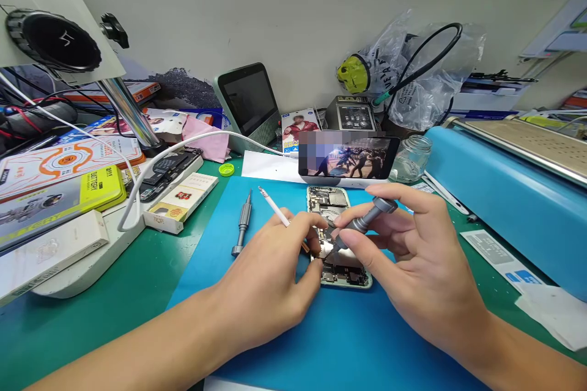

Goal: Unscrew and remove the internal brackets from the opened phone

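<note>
An opened phone (345, 275) with a pale green frame lies on a blue mat (202, 256), its inner parts bare. My right hand (417, 256) grips a grey screwdriver (369, 214) between thumb and fingers, tilted down over the phone; its tip is hard to make out. My left hand (279, 263) has a lit-looking cigarette (274, 204) between its fingers, the ashy end pointing up and left. Its thumb and curled fingertips rest at the phone's left edge. A second grey screwdriver (243, 223) lies on the mat to the left of that hand.
Behind the opened phone, another phone (353, 157) stands on its side showing a video. A glass jar (413, 156) and a blue machine (509, 195) are to the right. At left are boxes (181, 201), a white cable (172, 149) and a microscope stand (128, 113).
</note>
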`<state>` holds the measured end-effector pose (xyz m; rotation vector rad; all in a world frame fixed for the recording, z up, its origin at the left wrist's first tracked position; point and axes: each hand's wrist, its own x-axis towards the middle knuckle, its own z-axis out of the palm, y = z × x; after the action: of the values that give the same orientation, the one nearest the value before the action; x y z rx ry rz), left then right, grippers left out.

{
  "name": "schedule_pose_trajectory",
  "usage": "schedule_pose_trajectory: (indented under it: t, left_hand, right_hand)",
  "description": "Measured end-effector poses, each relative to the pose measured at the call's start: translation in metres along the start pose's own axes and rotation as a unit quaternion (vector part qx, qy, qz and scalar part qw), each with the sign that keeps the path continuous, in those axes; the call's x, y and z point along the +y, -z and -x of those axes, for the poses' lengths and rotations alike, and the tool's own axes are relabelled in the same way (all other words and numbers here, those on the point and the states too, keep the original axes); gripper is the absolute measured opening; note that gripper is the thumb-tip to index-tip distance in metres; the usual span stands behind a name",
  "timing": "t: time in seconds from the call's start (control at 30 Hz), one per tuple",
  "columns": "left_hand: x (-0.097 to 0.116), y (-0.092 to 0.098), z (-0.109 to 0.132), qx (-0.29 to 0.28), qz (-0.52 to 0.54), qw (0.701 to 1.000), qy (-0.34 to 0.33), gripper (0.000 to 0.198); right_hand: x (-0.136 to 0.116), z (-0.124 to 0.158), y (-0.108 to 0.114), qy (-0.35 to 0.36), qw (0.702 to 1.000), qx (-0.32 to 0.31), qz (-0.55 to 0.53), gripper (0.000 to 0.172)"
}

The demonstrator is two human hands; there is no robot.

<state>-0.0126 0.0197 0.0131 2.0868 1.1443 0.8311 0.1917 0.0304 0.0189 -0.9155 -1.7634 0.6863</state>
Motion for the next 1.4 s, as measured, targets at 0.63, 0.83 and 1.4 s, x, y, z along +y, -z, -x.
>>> schedule_pose_trajectory:
  t: [0.63,0.83,1.4]
  left_hand:
    - [-0.002,0.0,0.0,0.016,0.009,1.0,-0.014,0.032]
    - [-0.004,0.005,-0.001,0.047,-0.07,0.996,0.024,0.027]
    - [-0.002,0.007,0.001,0.026,-0.139,0.99,0.025,0.021]
  right_hand:
    - [-0.006,0.0,0.0,0.035,0.999,0.023,0.005,0.048]
    - [0.001,-0.001,0.001,0.02,0.999,0.023,0.044,0.045]
    - [0.005,-0.003,0.001,-0.013,0.999,-0.007,0.05,0.041]
